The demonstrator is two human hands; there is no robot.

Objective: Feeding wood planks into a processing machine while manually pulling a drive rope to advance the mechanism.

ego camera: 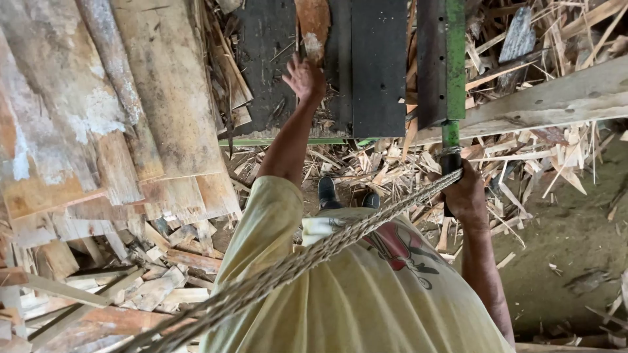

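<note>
The left hand's fingers (296, 67) are spread and loose, gripping nothing; their tips rest on or just short of a reddish slab of wood (313, 23) lying at twelve o'clock on the dark machine table (376, 72). Whether they truly touch it cannot be told. The slab looks rough, bark-edged and stiff, probably light enough for one hand, with splintery edges; its near, paler end at the fingertips seems the natural place to take hold.

The right hand (463, 194), at three o'clock of the person's body, is clenched around the dark grip of a green lever (453, 72) that runs up toward twelve o'clock beside the table. A braided rope (307, 255) is tied at that grip and slants down to seven o'clock across the yellow shirt (366, 301). It looks coarse and flexible, pulled taut.

Stacked weathered planks (98, 111) lie at ten o'clock, a long pale beam (556, 98) crosses at two o'clock, and offcuts and splinters (366, 163) litter the ground around the person's dark shoes (327, 191).
</note>
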